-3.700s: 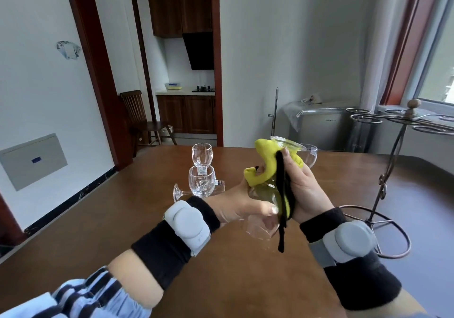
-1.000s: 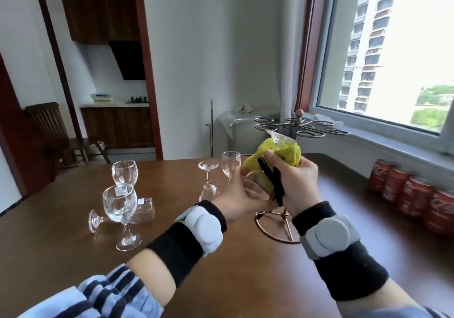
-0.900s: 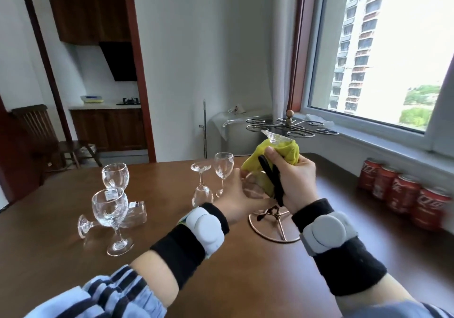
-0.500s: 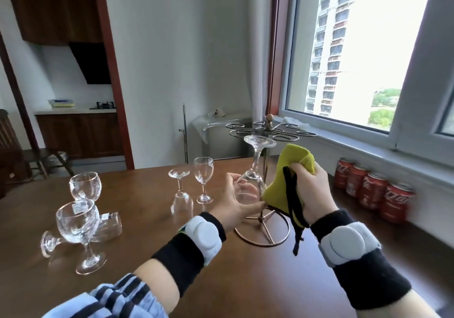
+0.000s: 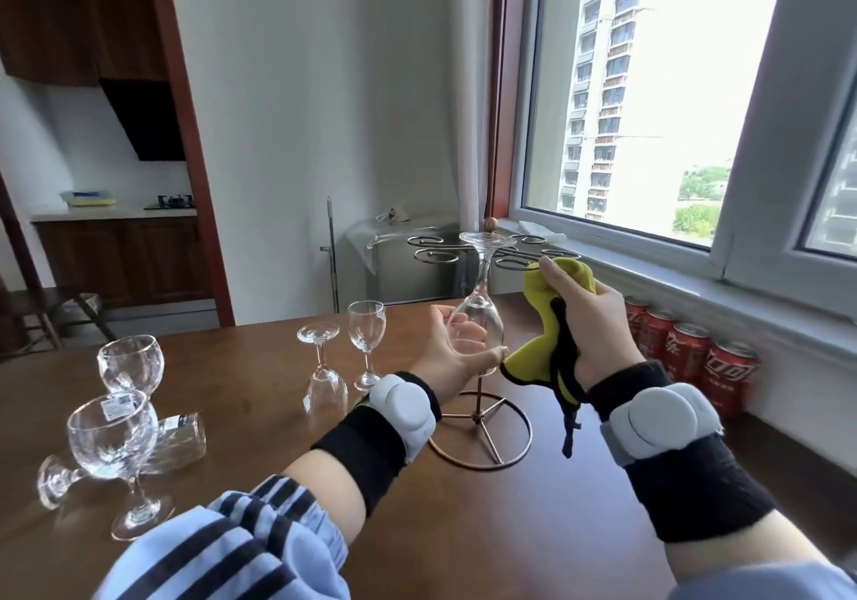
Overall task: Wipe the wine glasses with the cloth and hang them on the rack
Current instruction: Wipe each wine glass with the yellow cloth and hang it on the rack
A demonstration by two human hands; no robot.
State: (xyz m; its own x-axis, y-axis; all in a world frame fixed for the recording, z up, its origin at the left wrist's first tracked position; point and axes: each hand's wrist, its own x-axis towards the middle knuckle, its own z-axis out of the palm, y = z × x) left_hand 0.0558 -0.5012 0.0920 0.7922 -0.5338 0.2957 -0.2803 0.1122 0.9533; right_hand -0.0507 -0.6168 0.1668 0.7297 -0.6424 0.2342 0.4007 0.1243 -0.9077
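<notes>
Left hand [image 5: 452, 350] is cupped around the bowl of an upside-down wine glass [image 5: 477, 316], fingers curled behind it and thumb along the rim at the bottom. The glass's foot sits up among the wire loops of the rack [image 5: 482, 252], but whether it's actually hooked in, I can't tell. Right hand [image 5: 589, 321] is clenched around a bunched yellow cloth [image 5: 538, 349] with a black strap dangling, held just to the right of the glass and up near the rack's arms.

The rack's ring base stands on a brown wooden table [image 5: 510, 530], right under the hands. Left of it are an inverted glass [image 5: 322, 370] and an upright small glass [image 5: 366, 344], close together. Further left, two bigger stemmed glasses [image 5: 118, 442] stand with another one lying on its side behind them; its outline gets muddled through the front glass.

Table's right edge runs close to the wall under a big window [image 5: 649, 89], with red cans [image 5: 695, 358] lined up in the gap, blurry labels. Plenty of bare tabletop in the middle. A doorway at the back left opens on a kitchen.
</notes>
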